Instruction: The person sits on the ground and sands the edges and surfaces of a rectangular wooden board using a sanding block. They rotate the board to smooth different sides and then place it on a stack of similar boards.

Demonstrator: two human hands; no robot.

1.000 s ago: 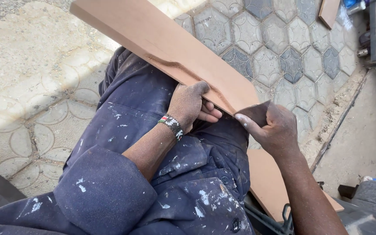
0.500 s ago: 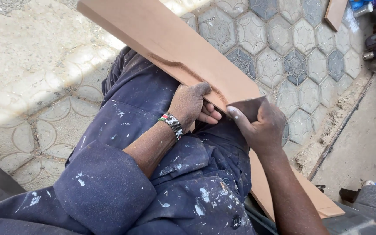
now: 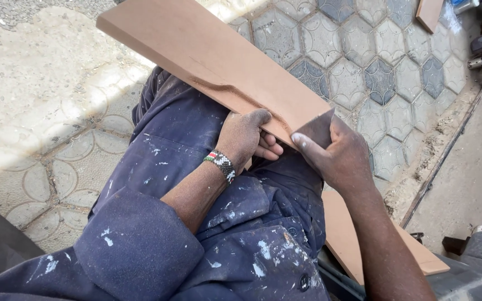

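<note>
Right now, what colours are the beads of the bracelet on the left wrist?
Red, white, black and green beads on the bracelet, seen in the head view.

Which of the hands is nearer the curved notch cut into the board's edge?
Left. The left hand grips the board right at the lower end of the curved notch. The right hand, pressing a dark sheet, sits farther down the board.

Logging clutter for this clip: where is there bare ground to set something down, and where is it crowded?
Free: the pale paving left of the wooden board, and the hexagon tiles to its right, up to the kerb. Crowded: the lap, where the left hand and right hand meet at the board's edge.
</note>
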